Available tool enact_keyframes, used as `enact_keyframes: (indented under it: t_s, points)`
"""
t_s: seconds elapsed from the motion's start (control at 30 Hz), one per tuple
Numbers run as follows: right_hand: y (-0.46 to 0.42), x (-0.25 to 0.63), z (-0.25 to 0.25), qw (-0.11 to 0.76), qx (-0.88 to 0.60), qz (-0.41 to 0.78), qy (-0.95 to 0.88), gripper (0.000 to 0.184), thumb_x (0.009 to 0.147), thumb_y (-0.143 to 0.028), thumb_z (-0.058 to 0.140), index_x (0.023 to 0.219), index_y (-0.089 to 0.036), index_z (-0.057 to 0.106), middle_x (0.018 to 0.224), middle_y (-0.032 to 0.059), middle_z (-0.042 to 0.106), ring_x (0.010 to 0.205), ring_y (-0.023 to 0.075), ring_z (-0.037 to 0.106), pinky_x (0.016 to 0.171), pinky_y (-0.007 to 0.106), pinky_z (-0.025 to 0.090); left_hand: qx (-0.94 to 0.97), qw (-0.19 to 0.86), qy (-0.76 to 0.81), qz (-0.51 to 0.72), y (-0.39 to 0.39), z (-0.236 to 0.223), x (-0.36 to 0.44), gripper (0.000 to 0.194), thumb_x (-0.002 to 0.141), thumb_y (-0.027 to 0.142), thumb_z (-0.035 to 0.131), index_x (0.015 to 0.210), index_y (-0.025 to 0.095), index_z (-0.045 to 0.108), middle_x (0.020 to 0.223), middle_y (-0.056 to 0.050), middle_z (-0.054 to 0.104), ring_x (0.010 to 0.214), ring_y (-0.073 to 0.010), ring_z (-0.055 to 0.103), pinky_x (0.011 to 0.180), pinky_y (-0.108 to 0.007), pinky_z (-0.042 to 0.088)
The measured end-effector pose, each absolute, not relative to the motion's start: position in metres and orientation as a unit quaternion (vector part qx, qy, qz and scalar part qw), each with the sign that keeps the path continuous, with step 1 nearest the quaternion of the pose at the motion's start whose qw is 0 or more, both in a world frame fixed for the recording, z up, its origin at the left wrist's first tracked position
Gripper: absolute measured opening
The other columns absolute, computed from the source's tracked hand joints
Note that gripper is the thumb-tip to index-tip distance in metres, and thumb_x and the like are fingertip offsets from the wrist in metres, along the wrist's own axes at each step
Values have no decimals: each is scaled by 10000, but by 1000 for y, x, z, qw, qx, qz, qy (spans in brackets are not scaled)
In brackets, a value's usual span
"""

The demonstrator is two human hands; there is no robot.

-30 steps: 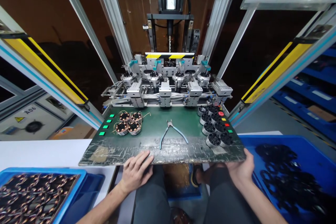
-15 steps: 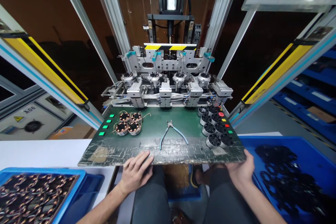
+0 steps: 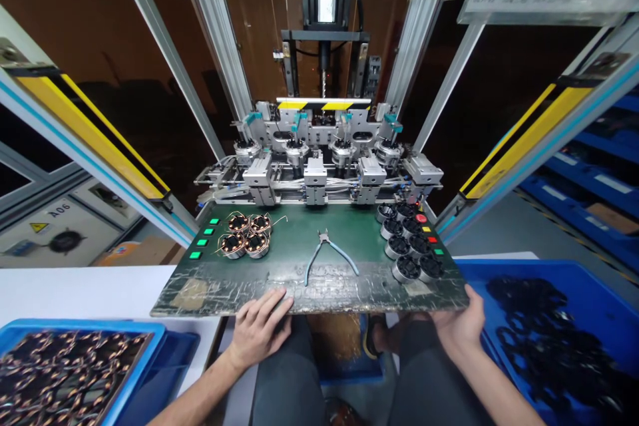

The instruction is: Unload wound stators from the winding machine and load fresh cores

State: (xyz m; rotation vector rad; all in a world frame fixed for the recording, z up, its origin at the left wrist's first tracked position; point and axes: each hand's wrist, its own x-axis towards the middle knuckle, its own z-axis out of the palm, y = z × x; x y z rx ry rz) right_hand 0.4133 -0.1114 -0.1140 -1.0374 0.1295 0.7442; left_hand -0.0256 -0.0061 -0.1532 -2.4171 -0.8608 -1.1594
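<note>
My left hand (image 3: 264,326) lies with its fingers stretched over the front edge of the green worktable (image 3: 289,293), holding nothing. At the table's right front corner is my right hand (image 3: 462,326), its thumb against the edge and its other fingers hidden under the board. A pair of cutting pliers (image 3: 324,239) with blue handles lies spread in the middle of the table. To its left sit several copper-wound stator cores (image 3: 257,244). Several unwound black and silver stator cores (image 3: 407,268) stand together at the right.
Behind the table stands a winding machine (image 3: 314,173) with several spindles carrying cores. Push buttons (image 3: 195,255) line both sides. A blue tray (image 3: 160,339) of wound cores is at left; a blue bin (image 3: 474,273) of black parts is at right. Yellow-fronted posts (image 3: 100,140) flank the opening.
The machine's upper carriage with the striped bar has moved down toward the spindles. Both hands, the pliers and the cores on the table stay in place.
</note>
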Motion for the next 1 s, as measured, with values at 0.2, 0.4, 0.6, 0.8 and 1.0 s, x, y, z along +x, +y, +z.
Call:
enact_keyframes:
  t_s: [0.2, 0.4, 0.6, 0.8, 1.0]
  points:
    - [-112, 415, -118, 804, -480, 346, 56, 325, 892, -460, 633, 1067, -222, 769, 992, 9, 795, 825, 223, 752, 900, 446, 652, -848, 161, -303, -405, -6, -154, -26, 630, 918, 364, 809, 1520, 315, 630, 1340, -37, 787, 1213, -234, 702, 1011, -422, 405]
    - [-112, 417, -122, 806, -480, 342, 54, 307, 881, -459, 648, 1062, -236, 759, 988, -1, 795, 835, 218, 751, 858, 427, 661, -848, 166, -301, -405, -5, -155, -26, 611, 916, 362, 818, 1500, 314, 645, 1330, -38, 791, 1202, -231, 707, 1008, -417, 408]
    - [-112, 415, -120, 803, -482, 347, 55, 356, 891, -474, 633, 1107, -229, 774, 1031, 9, 800, 864, 224, 755, 863, 433, 662, -847, 169, -297, -408, -5, -154, -25, 706, 911, 360, 824, 1573, 331, 582, 1322, -31, 795, 1187, -234, 711, 996, -414, 405]
    - [-113, 416, -121, 804, -482, 344, 54, 356, 893, -473, 635, 1112, -232, 778, 1029, 9, 803, 868, 223, 750, 865, 438, 663, -847, 167, -297, -409, -5, -152, -25, 734, 910, 355, 822, 1594, 332, 559, 1313, -35, 797, 1190, -235, 705, 1004, -413, 400]
    - [-113, 417, -123, 803, -485, 343, 42, 387, 890, -484, 637, 1139, -222, 775, 1055, 25, 802, 884, 230, 751, 877, 443, 657, -847, 165, -296, -409, -5, -154, -26, 676, 907, 350, 826, 1546, 312, 609, 1313, -41, 797, 1211, -225, 690, 1020, -406, 395]
